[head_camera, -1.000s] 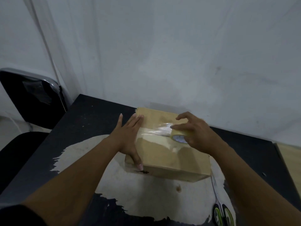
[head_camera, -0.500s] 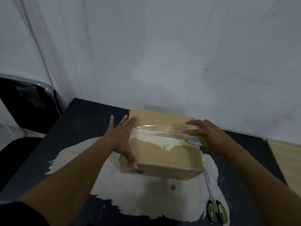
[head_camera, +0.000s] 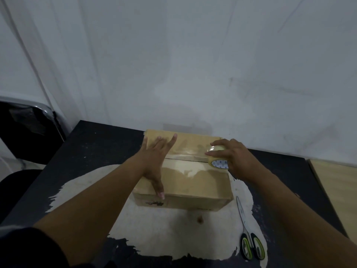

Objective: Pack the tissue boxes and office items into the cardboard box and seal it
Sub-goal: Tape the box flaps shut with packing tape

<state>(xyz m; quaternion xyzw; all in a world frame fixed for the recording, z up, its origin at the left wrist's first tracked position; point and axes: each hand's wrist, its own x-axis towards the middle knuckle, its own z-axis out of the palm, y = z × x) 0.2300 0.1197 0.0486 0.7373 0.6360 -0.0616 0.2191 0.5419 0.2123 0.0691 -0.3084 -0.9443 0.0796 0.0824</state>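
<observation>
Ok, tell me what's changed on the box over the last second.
The right hand has pulled the tape roll rightward along the cardboard box's seam to its right edge, laying clear tape. The left hand stays flat on the box; the scissors haven't moved.

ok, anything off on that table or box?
The black table's coating is worn away in a big pale patch under the cardboard box. Tape runs straight along the seam; the scissors lie flat.

Left hand (head_camera: 156, 157) flat on the closed cardboard box (head_camera: 183, 176), right hand (head_camera: 233, 157) gripping the tape roll (head_camera: 217, 158) at the seam's right end; scissors (head_camera: 249, 238) lie beside it.
</observation>
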